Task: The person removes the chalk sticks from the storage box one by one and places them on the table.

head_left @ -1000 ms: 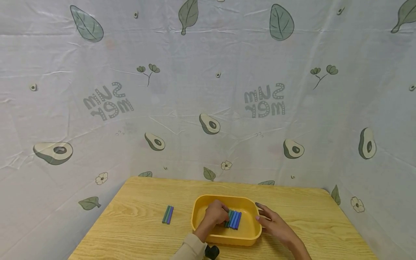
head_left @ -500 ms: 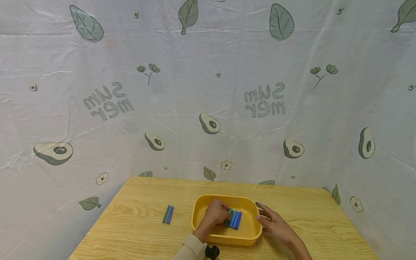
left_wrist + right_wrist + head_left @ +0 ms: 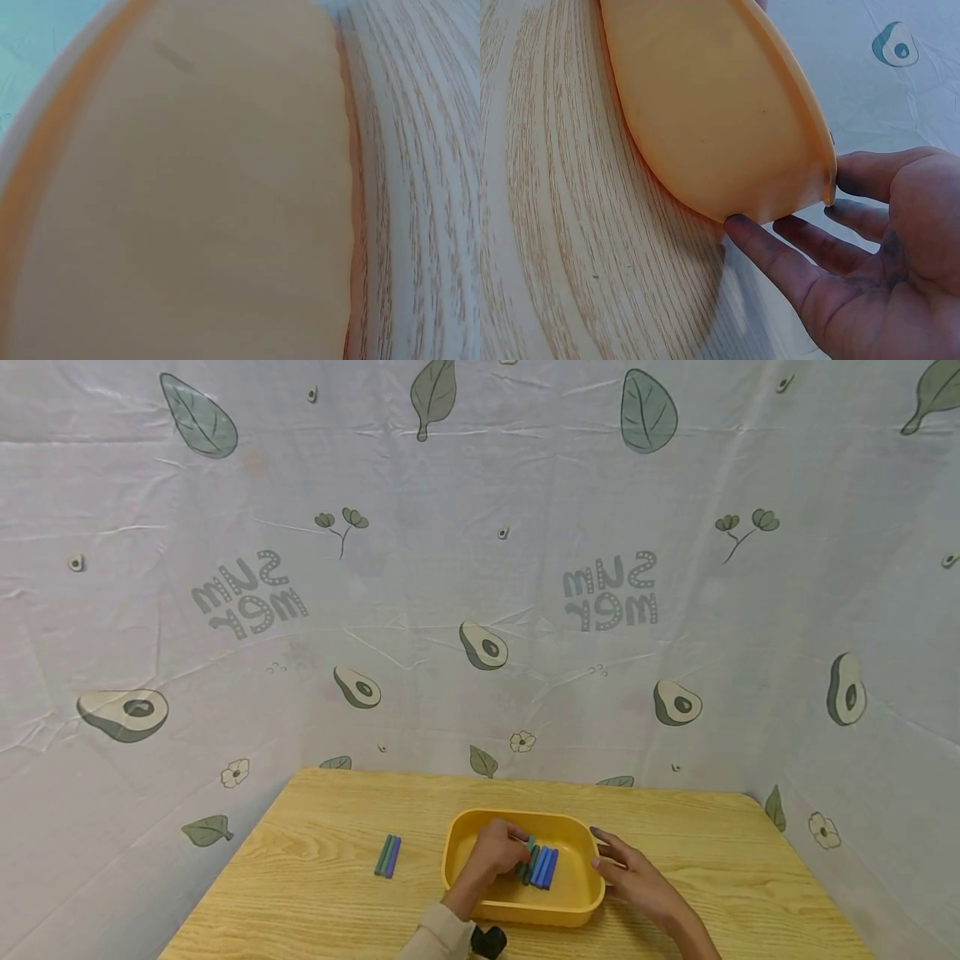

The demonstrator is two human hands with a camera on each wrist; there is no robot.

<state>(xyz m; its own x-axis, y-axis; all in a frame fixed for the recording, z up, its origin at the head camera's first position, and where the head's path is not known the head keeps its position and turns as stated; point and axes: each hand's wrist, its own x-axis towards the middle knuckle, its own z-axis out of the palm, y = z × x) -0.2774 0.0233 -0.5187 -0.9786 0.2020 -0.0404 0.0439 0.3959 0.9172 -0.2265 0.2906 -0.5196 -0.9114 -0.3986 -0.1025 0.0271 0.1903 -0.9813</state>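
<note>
A yellow plastic tray stands on the wooden table. Inside it, several slim sticks, like modelling-clay sticks, lie side by side; the blue sticks are at the right end of the row. My left hand reaches into the tray and pinches a green stick at the row's left end, its fingers covering part of it. My right hand grips the tray's right end, its thumb at the rim in the right wrist view. The left wrist view shows only the tray's outer wall and tabletop; the left hand is hidden there.
Left of the tray, a few green and purple sticks lie together on the table. A pale patterned sheet hangs behind the table and along its sides. Below my left sleeve sits a black wrist device.
The green stick under my left fingers has shifted slightly, with its far end now poking out past them. The right hand and the tray hold their place.
</note>
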